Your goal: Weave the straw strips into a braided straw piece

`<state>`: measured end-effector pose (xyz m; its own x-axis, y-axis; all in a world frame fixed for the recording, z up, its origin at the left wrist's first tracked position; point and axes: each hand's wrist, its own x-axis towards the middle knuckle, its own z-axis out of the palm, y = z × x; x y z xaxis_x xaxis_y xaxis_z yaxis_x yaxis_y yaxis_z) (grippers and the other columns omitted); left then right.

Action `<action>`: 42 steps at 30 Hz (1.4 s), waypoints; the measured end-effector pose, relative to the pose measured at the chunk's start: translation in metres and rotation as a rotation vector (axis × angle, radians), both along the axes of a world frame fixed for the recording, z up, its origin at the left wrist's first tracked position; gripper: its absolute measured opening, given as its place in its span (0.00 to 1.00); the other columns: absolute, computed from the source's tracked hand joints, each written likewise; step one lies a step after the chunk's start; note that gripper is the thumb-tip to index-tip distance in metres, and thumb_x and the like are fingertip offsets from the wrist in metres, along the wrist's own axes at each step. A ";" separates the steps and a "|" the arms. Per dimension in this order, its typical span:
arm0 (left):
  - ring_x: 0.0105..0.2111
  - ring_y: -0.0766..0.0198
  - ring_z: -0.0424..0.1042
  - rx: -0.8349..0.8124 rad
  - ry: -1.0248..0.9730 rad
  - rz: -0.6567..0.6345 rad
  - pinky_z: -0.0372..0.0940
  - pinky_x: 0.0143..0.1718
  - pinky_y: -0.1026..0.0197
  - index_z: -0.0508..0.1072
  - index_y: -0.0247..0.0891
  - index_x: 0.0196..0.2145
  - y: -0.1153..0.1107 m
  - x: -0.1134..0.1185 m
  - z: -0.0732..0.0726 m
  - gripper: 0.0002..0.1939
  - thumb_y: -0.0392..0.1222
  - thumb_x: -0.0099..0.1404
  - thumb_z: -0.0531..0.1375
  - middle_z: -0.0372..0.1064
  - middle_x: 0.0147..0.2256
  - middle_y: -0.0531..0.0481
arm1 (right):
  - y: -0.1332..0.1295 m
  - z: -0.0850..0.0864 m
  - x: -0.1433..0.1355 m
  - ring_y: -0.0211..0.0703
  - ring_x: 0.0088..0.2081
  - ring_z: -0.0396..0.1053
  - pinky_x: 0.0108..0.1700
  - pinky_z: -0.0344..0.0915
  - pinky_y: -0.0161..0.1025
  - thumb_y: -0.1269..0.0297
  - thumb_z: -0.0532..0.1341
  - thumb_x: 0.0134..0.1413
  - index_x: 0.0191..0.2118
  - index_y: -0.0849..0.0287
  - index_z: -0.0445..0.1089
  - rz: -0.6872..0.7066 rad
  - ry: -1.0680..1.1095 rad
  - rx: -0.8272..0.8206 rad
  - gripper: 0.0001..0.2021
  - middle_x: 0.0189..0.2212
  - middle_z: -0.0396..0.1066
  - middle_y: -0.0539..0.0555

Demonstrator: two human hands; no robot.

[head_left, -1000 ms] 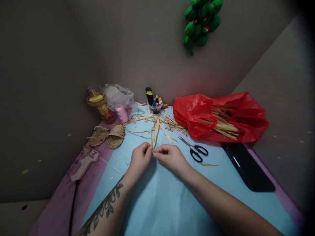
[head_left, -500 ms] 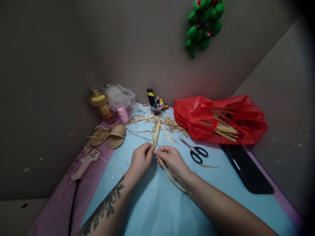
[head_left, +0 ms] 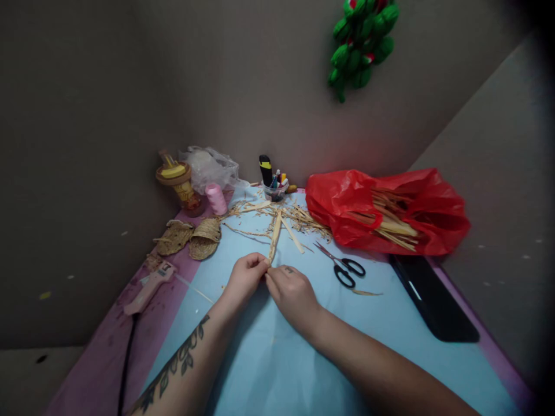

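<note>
Above a blue sheet (head_left: 277, 370), our left hand (head_left: 246, 278) and right hand (head_left: 297, 296) pinch a straw braid (head_left: 272, 252) at its near end; from our 2 closed grips, about equally near, it runs lengthwise away toward straw scraps (head_left: 309, 221).

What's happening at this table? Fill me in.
A person's left hand pinches a plant-fibre braid above the blue sheet. The right hand meets it at the near end, its grip partly hidden. The scissors and hot glue gun lie aside, untouched.
</note>
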<state>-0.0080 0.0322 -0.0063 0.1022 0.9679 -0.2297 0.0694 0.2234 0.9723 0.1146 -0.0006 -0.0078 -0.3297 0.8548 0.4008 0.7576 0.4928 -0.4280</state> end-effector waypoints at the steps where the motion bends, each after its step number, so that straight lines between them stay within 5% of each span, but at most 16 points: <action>1: 0.19 0.72 0.56 -0.014 -0.022 0.023 0.52 0.22 0.68 0.64 0.34 0.20 0.000 0.000 0.000 0.13 0.47 0.49 0.59 0.57 0.17 0.57 | -0.001 0.001 -0.001 0.44 0.33 0.65 0.38 0.60 0.39 0.69 0.51 0.58 0.35 0.61 0.70 0.010 0.010 -0.005 0.11 0.28 0.69 0.57; 6: 0.18 0.73 0.55 -0.027 -0.064 0.092 0.52 0.21 0.68 0.62 0.35 0.21 0.000 -0.001 0.001 0.14 0.48 0.49 0.59 0.56 0.17 0.58 | -0.004 0.006 0.000 0.48 0.36 0.63 0.39 0.61 0.42 0.61 0.55 0.56 0.43 0.62 0.70 0.055 0.015 -0.030 0.13 0.32 0.69 0.59; 11: 0.18 0.73 0.55 0.051 -0.035 0.070 0.51 0.21 0.69 0.62 0.36 0.23 -0.003 0.001 -0.002 0.13 0.48 0.55 0.56 0.56 0.18 0.58 | 0.009 0.012 0.013 0.43 0.35 0.64 0.40 0.61 0.40 0.64 0.55 0.55 0.33 0.58 0.71 0.035 0.380 -0.142 0.08 0.28 0.67 0.54; 14: 0.19 0.72 0.56 0.058 -0.043 0.014 0.52 0.22 0.69 0.62 0.36 0.24 -0.004 0.003 -0.003 0.13 0.48 0.57 0.55 0.58 0.19 0.57 | 0.020 0.011 0.016 0.40 0.32 0.65 0.35 0.61 0.37 0.65 0.60 0.47 0.32 0.59 0.67 -0.098 0.677 -0.405 0.05 0.28 0.68 0.52; 19: 0.21 0.71 0.58 0.184 0.097 -0.064 0.54 0.24 0.68 0.64 0.35 0.24 -0.007 0.004 0.004 0.11 0.44 0.59 0.53 0.59 0.20 0.55 | 0.028 0.004 0.014 0.33 0.21 0.59 0.24 0.54 0.32 0.64 0.60 0.44 0.25 0.61 0.65 -0.046 0.925 -0.786 0.06 0.18 0.64 0.47; 25: 0.23 0.70 0.61 0.234 0.107 -0.021 0.55 0.25 0.68 0.63 0.36 0.29 -0.007 0.005 0.005 0.05 0.41 0.59 0.53 0.60 0.22 0.56 | 0.028 0.006 0.016 0.31 0.20 0.54 0.23 0.51 0.31 0.62 0.60 0.45 0.23 0.62 0.66 -0.024 0.906 -0.735 0.09 0.16 0.60 0.46; 42: 0.27 0.67 0.65 0.237 0.311 -0.045 0.59 0.30 0.66 0.72 0.33 0.29 0.001 -0.008 0.015 0.11 0.44 0.55 0.56 0.70 0.27 0.50 | 0.032 -0.002 0.024 0.34 0.22 0.59 0.25 0.56 0.32 0.60 0.55 0.51 0.27 0.59 0.64 -0.026 0.799 -0.593 0.09 0.21 0.63 0.47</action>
<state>-0.0156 0.0328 0.0090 0.1063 0.9940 -0.0269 0.3733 -0.0149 0.9276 0.1386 0.0314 -0.0095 -0.1272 0.9919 0.0022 0.1470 0.0211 -0.9889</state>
